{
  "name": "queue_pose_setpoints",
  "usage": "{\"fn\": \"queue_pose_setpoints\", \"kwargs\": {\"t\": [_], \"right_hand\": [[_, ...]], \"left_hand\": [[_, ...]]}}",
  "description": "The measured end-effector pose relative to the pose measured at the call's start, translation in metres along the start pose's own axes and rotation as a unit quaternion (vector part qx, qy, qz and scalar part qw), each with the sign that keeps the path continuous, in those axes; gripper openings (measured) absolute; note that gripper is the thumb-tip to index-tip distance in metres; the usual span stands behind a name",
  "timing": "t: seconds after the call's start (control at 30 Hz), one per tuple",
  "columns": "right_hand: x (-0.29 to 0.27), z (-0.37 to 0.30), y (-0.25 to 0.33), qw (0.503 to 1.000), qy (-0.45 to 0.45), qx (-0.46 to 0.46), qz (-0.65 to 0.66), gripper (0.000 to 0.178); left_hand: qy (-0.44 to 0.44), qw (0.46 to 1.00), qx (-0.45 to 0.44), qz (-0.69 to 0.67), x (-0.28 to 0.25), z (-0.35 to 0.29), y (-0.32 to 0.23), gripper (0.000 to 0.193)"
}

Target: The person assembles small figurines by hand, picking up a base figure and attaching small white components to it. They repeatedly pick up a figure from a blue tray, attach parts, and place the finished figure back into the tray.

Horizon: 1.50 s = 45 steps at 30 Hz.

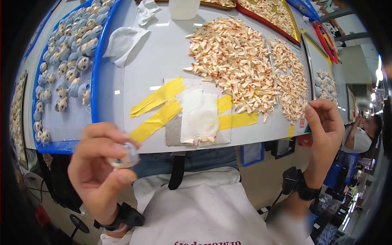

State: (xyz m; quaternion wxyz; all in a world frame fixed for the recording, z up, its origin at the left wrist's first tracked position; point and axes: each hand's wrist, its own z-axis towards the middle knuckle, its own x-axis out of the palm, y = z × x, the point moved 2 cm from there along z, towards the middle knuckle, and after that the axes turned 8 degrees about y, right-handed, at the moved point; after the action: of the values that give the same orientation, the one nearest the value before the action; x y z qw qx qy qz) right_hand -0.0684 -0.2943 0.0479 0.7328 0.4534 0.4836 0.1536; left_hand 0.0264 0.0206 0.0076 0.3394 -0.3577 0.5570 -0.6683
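Observation:
My left hand [96, 163] is raised in front of the table edge, thumb and fingers closed round a small doll head [130, 155] with a pale face and a blue-grey top. At the right, my right hand [326, 122] has thumb and forefinger pinched together beside a big pile of small cream pieces with red tips [232, 61]. Whatever that pinch holds, if anything, is too small to make out. Between the hands lies a white pad [188, 112] with a white smeared patch, a few cream pieces along its near edge. Yellow tape strips [157, 98] lie on both sides of it.
A blue tray [96, 81] full of similar doll heads stands at the left. White crumpled cloths [124, 45] and a white tub [183, 10] sit toward the back. A red-edged tray [265, 25] holds more cream pieces. Another person [361, 136] is at far right.

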Motion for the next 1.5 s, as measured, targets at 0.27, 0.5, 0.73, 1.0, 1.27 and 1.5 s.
{"fn": "queue_pose_setpoints", "kwargs": {"t": [0.27,0.5,0.73,1.0,1.27,1.5], "right_hand": [[0.012,-0.007,0.001,0.996,-0.033,-0.042,0.077,0.014],[0.044,-0.006,0.020,0.968,0.110,-0.033,0.224,0.019],[0.080,0.006,0.055,0.956,0.250,-0.122,0.095,0.014],[0.096,0.009,0.076,0.940,0.265,-0.190,-0.096,0.014],[0.103,0.008,0.086,0.906,0.254,-0.254,-0.223,0.015],[0.098,0.002,0.083,0.925,0.238,-0.258,-0.144,0.017]], "left_hand": [[0.035,0.991,-0.021,-0.125,0.018,-0.006,0.017,0.034],[-0.019,0.992,-0.068,-0.108,0.036,0.000,0.015,0.046],[-0.033,0.979,-0.095,-0.176,0.034,-0.005,0.016,0.041],[-0.035,0.973,-0.131,-0.188,0.030,-0.005,0.011,0.037],[0.020,0.986,-0.050,-0.157,0.027,-0.005,0.021,0.039],[0.014,0.982,-0.078,-0.171,0.037,-0.002,0.015,0.046]]}}
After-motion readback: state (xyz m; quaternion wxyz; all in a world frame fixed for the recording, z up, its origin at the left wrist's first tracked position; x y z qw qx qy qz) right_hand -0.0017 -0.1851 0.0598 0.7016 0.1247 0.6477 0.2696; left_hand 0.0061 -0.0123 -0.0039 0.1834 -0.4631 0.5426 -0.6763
